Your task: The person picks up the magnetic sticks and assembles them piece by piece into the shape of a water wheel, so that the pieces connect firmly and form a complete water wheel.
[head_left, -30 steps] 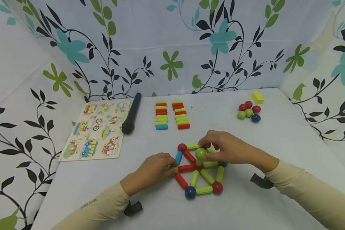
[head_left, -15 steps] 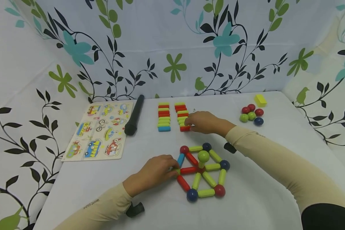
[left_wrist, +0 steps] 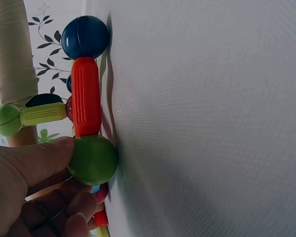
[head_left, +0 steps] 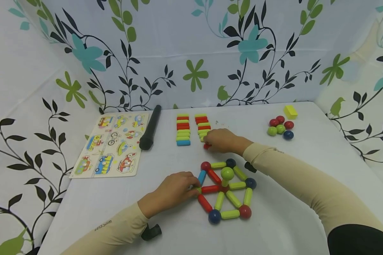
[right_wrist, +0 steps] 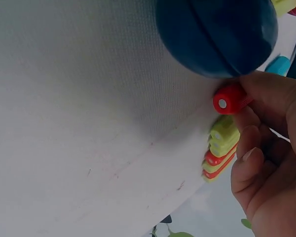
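Note:
A wheel of magnetic rods and balls lies flat on the table, with a dark red ball (head_left: 223, 188) at its centre. From that centre a short green rod stands upright, topped by a green ball (head_left: 227, 173). My left hand (head_left: 173, 191) pinches the green corner ball (left_wrist: 93, 160) on the wheel's left side, where a red rod (left_wrist: 86, 96) joins it. Beyond the wheel, my right hand (head_left: 224, 141) holds a red magnetic rod (right_wrist: 230, 98) between thumb and fingers, at the near end of the right-hand row of rods (head_left: 203, 124).
Another row of rods (head_left: 183, 132) lies to the left. Behind it are a black microphone-like stick (head_left: 151, 129) and a picture puzzle board (head_left: 90, 173). At the back right sit several loose balls (head_left: 281, 130) and a yellow block (head_left: 290, 112).
My right hand has left the wheel's upright green ball, reached to the right-hand row and drawn its nearest red rod slightly toward me. My left hand stays at the corner ball.

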### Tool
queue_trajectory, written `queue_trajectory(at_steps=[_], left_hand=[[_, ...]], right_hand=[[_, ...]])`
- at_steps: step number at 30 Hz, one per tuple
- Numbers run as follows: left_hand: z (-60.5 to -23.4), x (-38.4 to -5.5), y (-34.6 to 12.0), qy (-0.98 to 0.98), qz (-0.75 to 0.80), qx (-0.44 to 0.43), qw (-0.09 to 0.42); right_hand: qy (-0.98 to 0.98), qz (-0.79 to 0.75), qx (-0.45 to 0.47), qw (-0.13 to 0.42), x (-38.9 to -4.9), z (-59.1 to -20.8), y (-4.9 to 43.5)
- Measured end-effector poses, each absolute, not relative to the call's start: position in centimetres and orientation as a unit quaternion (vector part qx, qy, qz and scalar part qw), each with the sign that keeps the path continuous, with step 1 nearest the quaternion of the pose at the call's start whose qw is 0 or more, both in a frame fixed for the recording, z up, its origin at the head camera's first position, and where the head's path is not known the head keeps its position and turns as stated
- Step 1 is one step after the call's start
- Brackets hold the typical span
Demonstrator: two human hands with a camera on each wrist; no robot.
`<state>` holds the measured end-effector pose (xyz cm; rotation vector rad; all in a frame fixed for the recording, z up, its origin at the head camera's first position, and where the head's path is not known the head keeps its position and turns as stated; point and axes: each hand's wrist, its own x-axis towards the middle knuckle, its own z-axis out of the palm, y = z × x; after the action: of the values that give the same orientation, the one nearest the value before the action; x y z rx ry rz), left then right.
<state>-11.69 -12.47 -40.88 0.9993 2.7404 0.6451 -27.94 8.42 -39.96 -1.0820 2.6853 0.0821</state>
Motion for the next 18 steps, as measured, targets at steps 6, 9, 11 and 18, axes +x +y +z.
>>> queue_trajectory(at_steps=[6,9,11,18], left_hand=[[-41.0,-11.6,-12.3,0.916,0.214,0.330,0.079],[-41.0,-11.7,-12.3,0.915,0.213,0.334,0.074],[-41.0,-11.7,-12.3,0.915,0.212,0.335,0.073],[-40.9,-11.6,-12.4,0.915,0.209,0.338,0.073]], right_hand=[[0.926,-0.030,-0.346,0.147,-27.5,-39.5,9.5],[0.925,-0.114,-0.324,0.161,-27.0,-38.5,11.0],[0.919,-0.173,-0.313,0.168,-26.5,-37.9,12.4],[0.900,-0.264,-0.296,0.180,-24.0,-37.1,16.8]])
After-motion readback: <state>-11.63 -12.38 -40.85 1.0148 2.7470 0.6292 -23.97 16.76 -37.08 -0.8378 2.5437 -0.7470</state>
